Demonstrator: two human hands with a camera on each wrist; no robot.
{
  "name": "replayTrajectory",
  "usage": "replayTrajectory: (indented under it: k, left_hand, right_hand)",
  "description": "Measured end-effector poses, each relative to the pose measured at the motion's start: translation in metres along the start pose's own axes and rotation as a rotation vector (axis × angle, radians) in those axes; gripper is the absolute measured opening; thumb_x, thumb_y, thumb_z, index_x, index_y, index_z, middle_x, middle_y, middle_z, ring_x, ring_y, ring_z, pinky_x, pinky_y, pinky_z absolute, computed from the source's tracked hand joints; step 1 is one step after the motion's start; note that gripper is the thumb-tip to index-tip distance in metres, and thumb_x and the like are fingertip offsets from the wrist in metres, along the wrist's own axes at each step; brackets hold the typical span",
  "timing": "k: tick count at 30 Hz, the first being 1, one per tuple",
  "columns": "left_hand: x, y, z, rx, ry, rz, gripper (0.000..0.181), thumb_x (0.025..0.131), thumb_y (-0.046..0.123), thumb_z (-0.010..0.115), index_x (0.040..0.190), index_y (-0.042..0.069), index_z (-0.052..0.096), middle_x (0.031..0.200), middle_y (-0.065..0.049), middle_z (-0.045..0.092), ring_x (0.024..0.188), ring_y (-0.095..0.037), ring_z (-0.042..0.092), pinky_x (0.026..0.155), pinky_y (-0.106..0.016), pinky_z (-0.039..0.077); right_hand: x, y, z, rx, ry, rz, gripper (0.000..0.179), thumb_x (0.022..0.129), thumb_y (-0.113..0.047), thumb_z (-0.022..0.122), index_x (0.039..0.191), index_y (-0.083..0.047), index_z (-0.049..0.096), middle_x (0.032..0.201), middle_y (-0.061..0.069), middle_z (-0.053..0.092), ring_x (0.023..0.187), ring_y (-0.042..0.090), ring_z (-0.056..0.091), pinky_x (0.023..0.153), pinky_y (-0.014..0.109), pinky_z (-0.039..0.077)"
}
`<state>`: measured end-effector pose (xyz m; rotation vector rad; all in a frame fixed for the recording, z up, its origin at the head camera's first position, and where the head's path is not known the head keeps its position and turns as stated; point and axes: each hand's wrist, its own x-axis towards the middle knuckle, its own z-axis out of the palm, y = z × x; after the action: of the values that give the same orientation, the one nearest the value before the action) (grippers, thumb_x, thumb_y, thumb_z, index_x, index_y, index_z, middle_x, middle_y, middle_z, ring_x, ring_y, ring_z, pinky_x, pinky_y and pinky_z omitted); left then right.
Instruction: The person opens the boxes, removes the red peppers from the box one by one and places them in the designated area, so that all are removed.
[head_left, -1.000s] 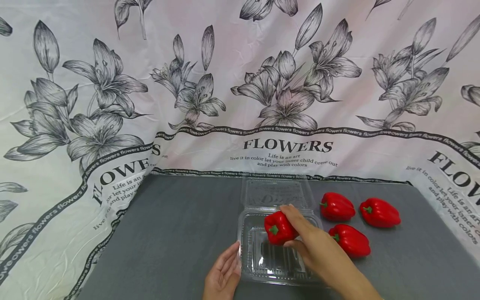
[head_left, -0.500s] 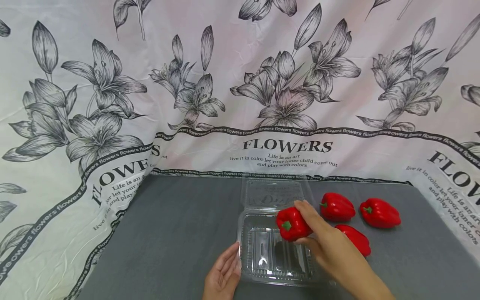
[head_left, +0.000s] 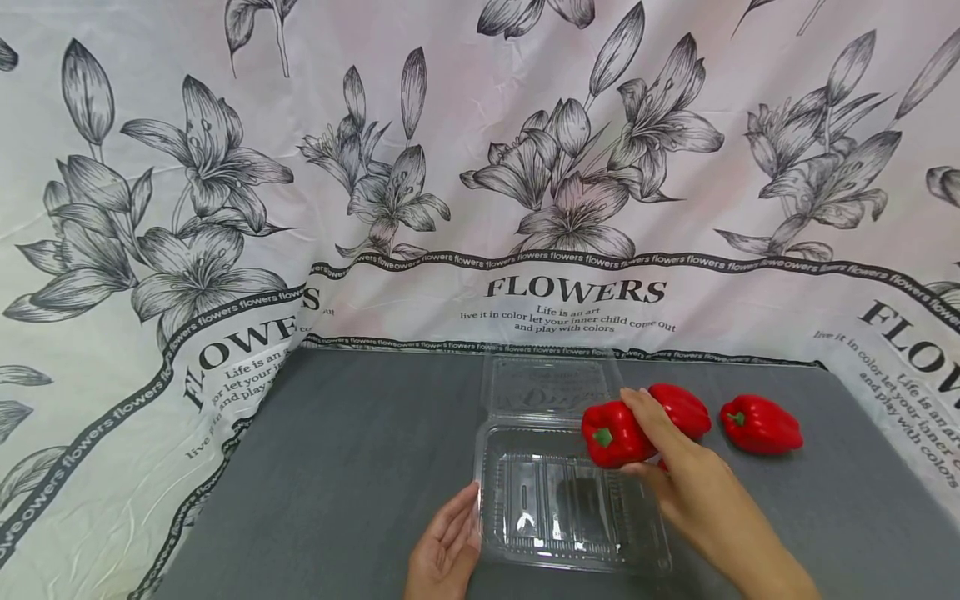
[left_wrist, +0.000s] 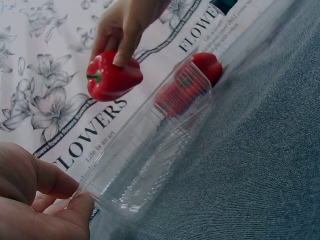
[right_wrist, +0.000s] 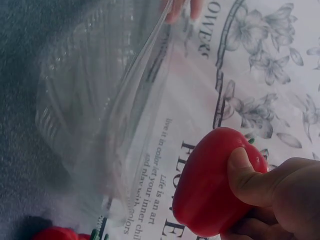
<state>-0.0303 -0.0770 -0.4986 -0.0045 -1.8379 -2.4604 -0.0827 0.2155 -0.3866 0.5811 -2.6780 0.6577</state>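
Note:
My right hand (head_left: 697,483) grips a red bell pepper (head_left: 615,435) with a green stem, held in the air above the right part of a clear plastic container (head_left: 540,508). In the right wrist view the thumb presses the side of this bell pepper (right_wrist: 210,185), with fingers beneath it. My left hand (head_left: 445,546) is at the container's left side; in the left wrist view, thumb and fingers pinch the rim of the container (left_wrist: 135,165). The hinged lid (head_left: 551,387) lies folded back, away from me.
To the right on the grey tabletop (head_left: 360,450) lie a red pepper (head_left: 686,412), partly behind my right hand, and another pepper (head_left: 761,425). A third is almost wholly hidden by that hand. A flower-printed cloth (head_left: 570,208) hangs behind.
My right hand has moved right with the bell pepper, from over the container's middle to its right side, covering the nearest pepper on the table. The left hand stays put.

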Motion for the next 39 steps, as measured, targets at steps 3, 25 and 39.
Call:
replayTrajectory:
  k: [3,25,39]
  left_hand:
    - [0.0,0.0,0.001,0.001,-0.002,0.0,0.05,0.099,-0.007,0.063,0.147,-0.015,0.05,0.153,-0.037,0.048,0.137,-0.008,0.055,0.112,-0.02,0.042]
    - [-0.001,0.001,0.002,0.026,0.007,-0.028,0.051,0.099,-0.006,0.063,0.148,-0.012,0.05,0.154,-0.033,0.048,0.137,-0.005,0.053,0.113,-0.019,0.041]
    - [-0.003,0.002,0.003,0.016,0.006,-0.008,0.05,0.099,-0.007,0.063,0.147,-0.013,0.051,0.153,-0.036,0.048,0.137,-0.008,0.054,0.112,-0.019,0.042]
  right_hand:
    - [-0.001,0.004,-0.003,-0.006,0.007,0.01,0.109,0.076,-0.005,0.093,0.166,-0.023,0.035,0.155,0.023,0.054,0.075,0.008,0.068,0.069,0.031,0.065]
    - [-0.01,0.031,-0.024,-0.043,0.1,0.025,0.112,0.071,-0.002,0.095,0.166,-0.019,0.038,0.155,0.025,0.052,0.096,0.039,0.077,0.079,0.038,0.064]
    - [-0.022,0.046,-0.034,-0.076,0.151,0.039,0.112,0.069,0.003,0.094,0.165,-0.019,0.04,0.155,0.023,0.054,0.089,0.037,0.076,0.095,0.015,0.053]
